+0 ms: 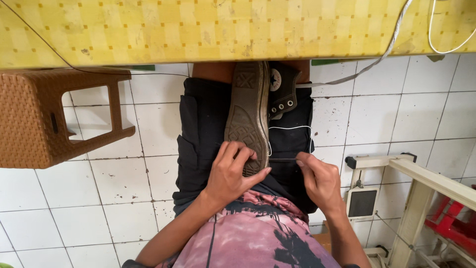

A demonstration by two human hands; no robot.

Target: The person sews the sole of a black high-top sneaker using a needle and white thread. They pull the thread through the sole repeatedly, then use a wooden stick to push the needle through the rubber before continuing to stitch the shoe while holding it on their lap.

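Two hands on one shoe here, all happening in the person's lap. Left hand (232,171) is wrapped over the heel end of the shoe (250,116), fingers curled across the worn sole and thumb pointing right toward the edge, so it's gripping the shoe steady. Right hand (317,179) sits just beside it on the right, fingers pinched shut on a thin dark tool (283,160), looks like a needle or awl but it's too thin to say for sure, with its tip at the sole's edge. White thread (290,128) loops from that spot up and over along the side of the shoe.

Shoe is a black canvas high-top lying on its side on the person's black shorts (203,134), sole facing left and up at the camera, toe pointing away toward the table (198,30). You can see the eyelets and a round patch on the ankle part on the right side. Pink tie-dye shirt (248,233) at the bottom of the view.

Further out: yellow checked table edge runs across the top, with a white cord (382,54) hanging off it toward the shoe. Brown woven plastic stool (34,119) on the left, sitting on a white tiled floor (99,188) that's pretty speckled with dirt. On the right there's a cream frame (426,178) with a dark pedal-looking plate (362,203) under it and something red (453,223) behind
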